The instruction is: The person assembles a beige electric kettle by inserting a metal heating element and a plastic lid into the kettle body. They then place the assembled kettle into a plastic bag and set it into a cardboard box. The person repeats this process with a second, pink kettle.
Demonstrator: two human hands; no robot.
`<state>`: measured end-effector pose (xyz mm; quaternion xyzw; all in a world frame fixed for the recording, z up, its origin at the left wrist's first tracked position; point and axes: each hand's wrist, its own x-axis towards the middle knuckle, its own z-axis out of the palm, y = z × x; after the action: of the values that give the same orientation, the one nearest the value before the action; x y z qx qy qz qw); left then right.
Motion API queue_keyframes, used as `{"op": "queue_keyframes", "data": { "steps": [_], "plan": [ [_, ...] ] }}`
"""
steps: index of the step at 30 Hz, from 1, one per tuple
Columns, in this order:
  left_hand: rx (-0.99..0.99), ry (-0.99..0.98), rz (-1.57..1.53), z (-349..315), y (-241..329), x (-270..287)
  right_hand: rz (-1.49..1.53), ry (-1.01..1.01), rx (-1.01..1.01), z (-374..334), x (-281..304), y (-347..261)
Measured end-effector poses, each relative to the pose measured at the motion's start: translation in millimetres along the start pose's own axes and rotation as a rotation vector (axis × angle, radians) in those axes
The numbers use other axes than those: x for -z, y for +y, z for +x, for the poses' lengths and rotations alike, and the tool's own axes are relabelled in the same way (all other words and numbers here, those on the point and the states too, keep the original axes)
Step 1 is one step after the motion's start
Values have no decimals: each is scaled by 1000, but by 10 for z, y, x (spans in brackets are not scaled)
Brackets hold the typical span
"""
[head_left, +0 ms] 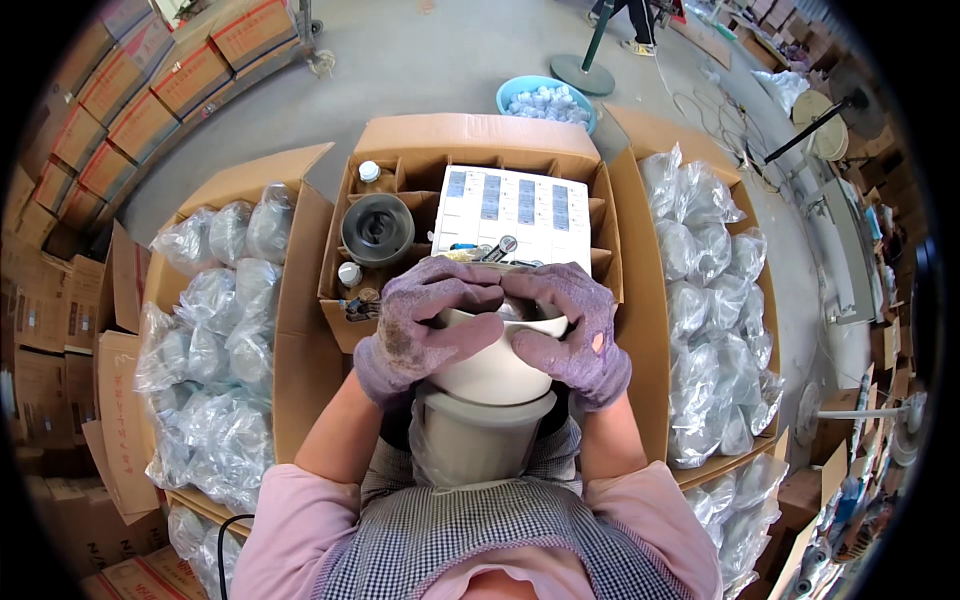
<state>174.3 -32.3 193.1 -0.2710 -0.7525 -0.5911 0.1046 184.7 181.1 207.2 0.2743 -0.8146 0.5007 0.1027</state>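
In front of my body, my left hand (425,325) and my right hand (577,335), both in worn purple-grey gloves, grip a cream-white rounded vessel (488,372) from either side. Their fingers curl over its rim and the thumbs press on the near side. What lies inside is mostly hidden by the fingers. Directly below, a grey bucket (480,440) with clear plastic around it stands between my legs, and the vessel appears to rest on its top. Just beyond my hands, a white sheet of printed labels (515,212) lies on a divided cardboard box (480,130), with small metal tools (497,249) at its near edge.
A dark grey round container (378,230) and white-capped bottles (369,172) sit in the divided box. Open cartons of plastic-bagged items flank me, left (235,330) and right (712,310). Beyond are a blue basin (503,98), stacked cartons (145,130) and a person's legs (635,22).
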Motion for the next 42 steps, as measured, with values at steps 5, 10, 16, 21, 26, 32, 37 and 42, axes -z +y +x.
{"op": "queue_keyframes", "data": {
  "steps": [5, 10, 16, 21, 26, 32, 37, 42],
  "plan": [
    [-254, 86, 223, 83, 160, 46, 5, 35, 65, 87, 120, 64],
    [-257, 65, 202, 65, 90, 42, -50, -35, 162, 185, 96, -24],
    [-219, 32, 237, 51, 74, 69, -34, -18, 111, 153, 16, -70],
    [-182, 47, 207, -68, 70, 38, -57, 37, 102, 41, -71, -21],
    [-126, 107, 141, -42, 37, -69, 10, 50, 24, -38, -68, 42],
    [-303, 117, 60, -20, 108, 42, 96, -224, -157, 208, 375, -106],
    [221, 345, -334, -555, -431, 20, -425, -460, 118, 756, 445, 104],
    [442, 235, -282, -1026, -484, -116, -474, -886, -55, 787, 514, -124]
  ]
}}
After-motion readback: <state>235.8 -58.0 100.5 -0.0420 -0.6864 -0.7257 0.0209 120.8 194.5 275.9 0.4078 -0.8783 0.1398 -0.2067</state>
